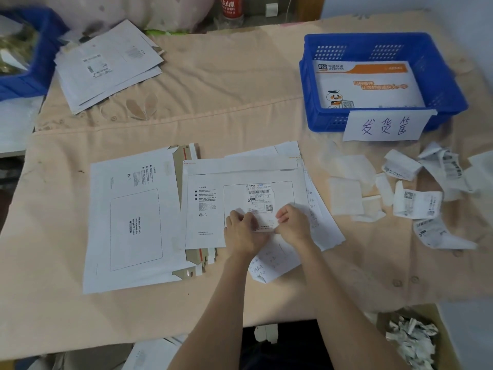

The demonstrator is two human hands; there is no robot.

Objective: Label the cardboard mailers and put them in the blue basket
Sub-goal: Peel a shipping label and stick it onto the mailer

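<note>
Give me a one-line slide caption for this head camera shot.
Both hands, left and right, press a shipping label onto a cardboard mailer, blue basket waiting beyond.

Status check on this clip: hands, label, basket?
Left hand and right hand pressing white shipping label onto white cardboard mailer. Blue plastic basket holds one mailer. Path unobstructed.

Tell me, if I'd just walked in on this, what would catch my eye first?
Probably the two hands at the middle of the table, the left hand and right hand, pressing a shipping label onto a white cardboard mailer. Next, the bright blue basket at the far right, with an orange-striped mailer inside and a handwritten sign on its front. Curled paper scraps litter the cloth beside it.
</note>
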